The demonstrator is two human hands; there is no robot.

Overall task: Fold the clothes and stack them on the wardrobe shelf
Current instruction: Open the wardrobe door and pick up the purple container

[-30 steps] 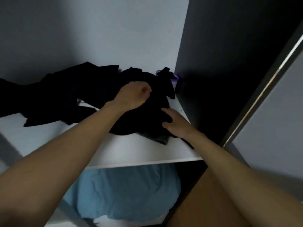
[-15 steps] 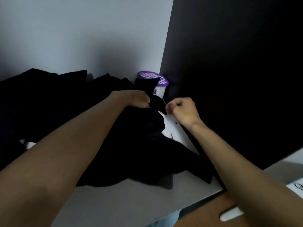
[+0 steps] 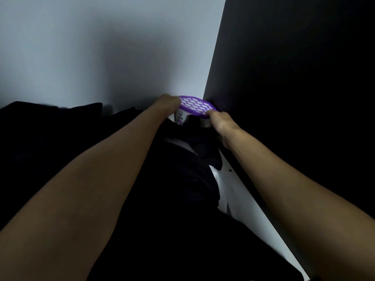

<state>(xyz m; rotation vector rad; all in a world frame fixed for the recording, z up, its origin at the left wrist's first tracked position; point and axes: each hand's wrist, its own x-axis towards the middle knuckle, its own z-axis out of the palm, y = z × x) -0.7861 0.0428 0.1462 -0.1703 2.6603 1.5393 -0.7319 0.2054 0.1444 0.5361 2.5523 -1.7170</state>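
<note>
A black garment (image 3: 182, 189) lies spread along the white wardrobe shelf (image 3: 239, 201), running from the near edge to the back corner. My left hand (image 3: 169, 102) reaches to the garment's far end, beside a purple-lidded container; its fingers are hidden behind the wrist. My right hand (image 3: 220, 120) is curled at the garment's far right edge, gripping the black cloth just below the container's lid. More black clothes (image 3: 50, 128) lie heaped at the left of the shelf.
A white container with a purple honeycomb lid (image 3: 195, 106) stands in the shelf's back right corner, between my two hands. The dark side panel (image 3: 294, 88) of the wardrobe closes off the right. A pale back wall (image 3: 101, 47) rises behind.
Both hands have moved deeper toward the back corner with the black garment, and now flank the purple-lidded container. The camera has leaned in closer over the shelf.
</note>
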